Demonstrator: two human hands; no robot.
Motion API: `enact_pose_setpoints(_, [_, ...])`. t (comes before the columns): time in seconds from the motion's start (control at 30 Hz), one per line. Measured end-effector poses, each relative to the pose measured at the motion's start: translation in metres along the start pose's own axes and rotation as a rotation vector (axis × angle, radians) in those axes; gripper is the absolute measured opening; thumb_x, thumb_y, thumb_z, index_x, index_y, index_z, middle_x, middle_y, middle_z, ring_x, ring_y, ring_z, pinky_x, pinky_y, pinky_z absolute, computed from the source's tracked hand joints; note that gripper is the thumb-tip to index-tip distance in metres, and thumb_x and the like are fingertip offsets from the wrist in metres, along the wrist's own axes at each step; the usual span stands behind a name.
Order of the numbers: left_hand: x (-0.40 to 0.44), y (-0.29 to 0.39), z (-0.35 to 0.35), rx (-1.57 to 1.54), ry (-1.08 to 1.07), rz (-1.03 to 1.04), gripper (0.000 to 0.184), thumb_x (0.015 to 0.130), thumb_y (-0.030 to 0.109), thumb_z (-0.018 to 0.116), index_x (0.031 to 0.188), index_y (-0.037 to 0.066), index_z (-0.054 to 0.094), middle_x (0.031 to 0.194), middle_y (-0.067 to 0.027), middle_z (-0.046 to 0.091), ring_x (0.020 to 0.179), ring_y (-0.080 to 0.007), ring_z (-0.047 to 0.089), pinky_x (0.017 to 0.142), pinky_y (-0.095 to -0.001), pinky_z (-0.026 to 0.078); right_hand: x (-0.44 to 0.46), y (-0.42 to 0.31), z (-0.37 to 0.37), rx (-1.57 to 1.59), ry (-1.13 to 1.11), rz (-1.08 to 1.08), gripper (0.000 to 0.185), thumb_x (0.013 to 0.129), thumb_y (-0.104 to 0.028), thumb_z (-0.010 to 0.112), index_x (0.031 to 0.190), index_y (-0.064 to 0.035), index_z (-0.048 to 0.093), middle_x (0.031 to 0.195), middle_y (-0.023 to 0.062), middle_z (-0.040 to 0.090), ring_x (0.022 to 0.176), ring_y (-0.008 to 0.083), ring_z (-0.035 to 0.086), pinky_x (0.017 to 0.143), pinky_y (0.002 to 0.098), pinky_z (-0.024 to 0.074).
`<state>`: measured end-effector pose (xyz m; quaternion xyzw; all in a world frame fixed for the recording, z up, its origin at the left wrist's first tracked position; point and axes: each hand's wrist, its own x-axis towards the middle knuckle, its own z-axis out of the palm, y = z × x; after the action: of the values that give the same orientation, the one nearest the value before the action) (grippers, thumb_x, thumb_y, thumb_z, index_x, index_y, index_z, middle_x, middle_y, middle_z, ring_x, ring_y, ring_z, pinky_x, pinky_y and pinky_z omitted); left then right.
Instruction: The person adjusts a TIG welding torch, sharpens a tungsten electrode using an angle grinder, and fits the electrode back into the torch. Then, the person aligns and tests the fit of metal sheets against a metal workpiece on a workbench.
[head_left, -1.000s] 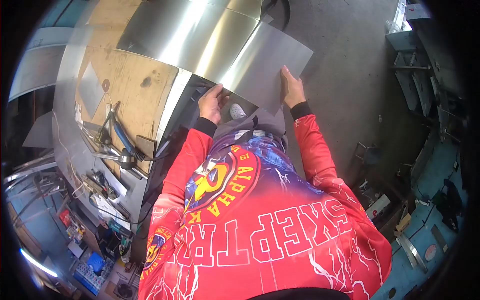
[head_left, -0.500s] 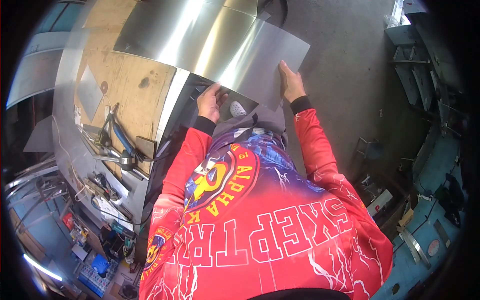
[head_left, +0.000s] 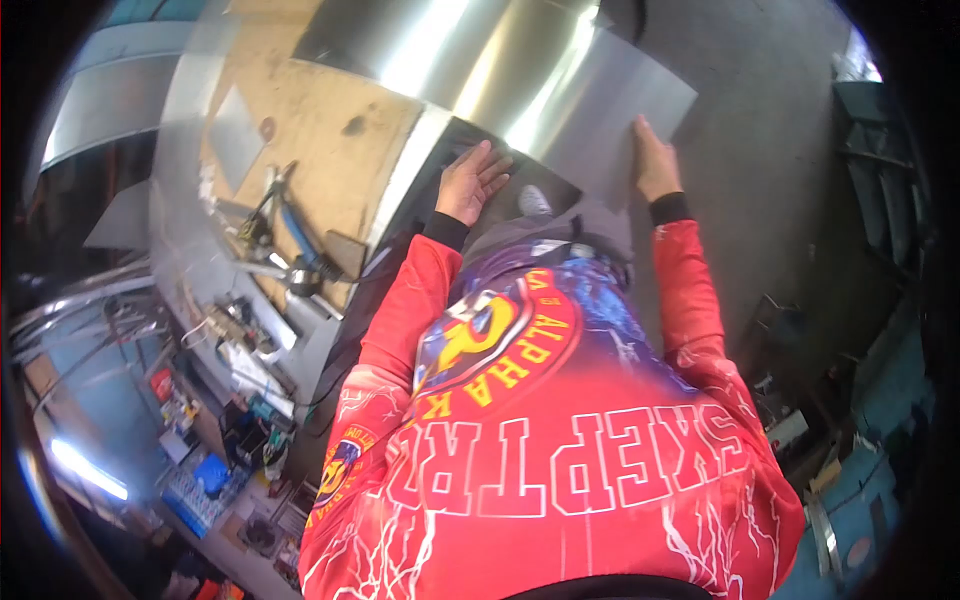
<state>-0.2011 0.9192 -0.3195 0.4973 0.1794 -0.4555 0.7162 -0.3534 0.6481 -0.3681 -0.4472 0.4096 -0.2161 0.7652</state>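
Observation:
A large shiny metal sheet (head_left: 500, 60) lies over the wooden bench top, and its grey right-hand part (head_left: 610, 110) juts out past the bench. My left hand (head_left: 474, 182) is just below the sheet's near edge, fingers spread, with nothing in it. At the sheet's right side my right hand (head_left: 655, 160) grips the edge, thumb or finger along it; the rest of its fingers are hidden under the sheet.
On the wooden board (head_left: 330, 130) to the left lie a blue-handled tool (head_left: 298, 232), pliers and a hammer-like tool. More hand tools (head_left: 235, 325) lie on the grey bench edge. A shoe (head_left: 534, 201) shows on the floor below the sheet. Metal racks stand at the right.
My left hand has let go of the sheet's near edge and opened its fingers. The whole view has shifted, so the scene appears further right. My right hand stays at the sheet.

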Motion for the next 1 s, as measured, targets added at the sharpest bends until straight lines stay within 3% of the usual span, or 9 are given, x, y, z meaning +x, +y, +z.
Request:
enact_pose_setpoints(0.17, [-0.046,0.086,-0.129,0.38,0.48,0.528,0.028,0.095,0.018,0.058,0.117,0.0,0.061,0.1,-0.0102,0.069,0.088,-0.0223,0.068,0.076,-0.0353,0.055,0.002,-0.007,0.005,0.179,0.052,0.143,0.034,0.086,-0.023,0.074,0.108,0.0019,0.066,0.107,0.0051,0.066,0.097,0.0145,0.063,0.084,0.0292,0.0499])
enact_pose_setpoints(0.23, [-0.044,0.12,-0.239,1.112,0.992,1.021,0.032,0.088,0.022,0.065,0.111,-0.001,0.065,0.096,-0.0168,0.07,0.078,-0.0295,0.069,0.071,-0.0387,0.054,0.0,-0.002,0.007,0.127,0.018,0.073,0.034,0.085,-0.023,0.074,0.107,0.0018,0.066,0.107,0.0051,0.066,0.097,0.0148,0.063,0.084,0.0294,0.0501])
enact_pose_setpoints(0.3, [-0.065,0.139,-0.27,1.535,1.478,0.865,0.059,0.075,0.042,0.074,0.115,0.0,0.062,0.107,-0.0262,0.064,0.099,-0.044,0.06,0.086,-0.049,0.048,0.001,-0.01,0.007,0.134,0.077,0.139,0.035,0.084,-0.023,0.075,0.107,0.0015,0.066,0.108,0.0052,0.066,0.097,0.0154,0.063,0.083,0.0298,0.0502])
enact_pose_setpoints(0.5, [-0.06,0.141,-0.31,1.563,1.17,0.359,0.065,0.068,0.044,0.078,0.11,-0.005,0.065,0.104,-0.0252,0.067,0.099,-0.0386,0.065,0.089,-0.0438,0.048,-0.006,-0.013,0.007,0.077,0.037,0.044,0.041,0.085,-0.027,0.074,0.114,0.0004,0.063,0.11,0.0051,0.064,0.098,0.0158,0.06,0.086,0.0316,0.0471])
enact_pose_setpoints(0.7, [-0.072,0.124,-0.266,1.369,1.38,0.83,0.06,0.068,0.033,0.079,0.113,-0.003,0.062,0.099,-0.0222,0.069,0.088,-0.0381,0.067,0.085,-0.042,0.049,0.01,0.0,0.0,0.071,0.077,0.145,0.047,0.083,-0.032,0.076,0.115,0.0,0.062,0.114,0.0056,0.062,0.106,0.0164,0.056,0.092,0.034,0.0431])
enact_pose_setpoints(0.83, [-0.089,0.116,-0.222,1.147,0.932,1.027,0.074,0.081,0.022,0.074,0.14,-0.003,0.037,0.107,-0.022,0.064,0.096,-0.0303,0.063,0.087,-0.0379,0.047,0.01,0.002,-0.005,0.093,0.044,0.164,0.051,0.082,-0.034,0.077,0.116,0.0003,0.061,0.115,0.0062,0.062,0.106,0.0164,0.055,0.093,0.0338,0.0417])
enact_pose_setpoints(0.87, [-0.113,0.115,-0.17,0.938,0.803,0.669,0.078,0.085,0.015,0.07,0.145,-0.005,0.025,0.125,-0.0252,0.053,0.112,-0.028,0.055,0.096,-0.038,0.043,0.01,-0.002,-0.005,0.097,0.046,0.162,0.051,0.082,-0.034,0.077,0.116,0.0003,0.061,0.115,0.0062,0.062,0.106,0.0164,0.055,0.093,0.0338,0.0417])
enact_pose_setpoints(0.9, [-0.105,0.105,-0.184,1.142,0.692,1.006,0.074,0.085,0.009,0.07,0.145,-0.005,0.027,0.128,-0.0224,0.05,0.108,-0.0258,0.054,0.095,-0.0377,0.043,0.007,-0.006,-0.004,0.085,0.047,0.177,0.051,0.082,-0.034,0.077,0.116,0.0,0.061,0.115,0.0062,0.062,0.107,0.0165,0.055,0.094,0.0343,0.0414])
enact_pose_setpoints(1.0, [-0.126,0.087,-0.111,1.143,0.52,0.866,0.069,0.086,0.003,0.067,0.146,0.006,0.033,0.112,-0.0118,0.056,0.088,-0.0172,0.055,0.082,-0.0308,0.047,0.002,-0.015,-0.003,0.03,0.077,0.202,0.053,0.081,-0.035,0.078,0.116,0.0011,0.061,0.114,0.0068,0.062,0.108,0.0176,0.056,0.094,0.0358,0.0423])
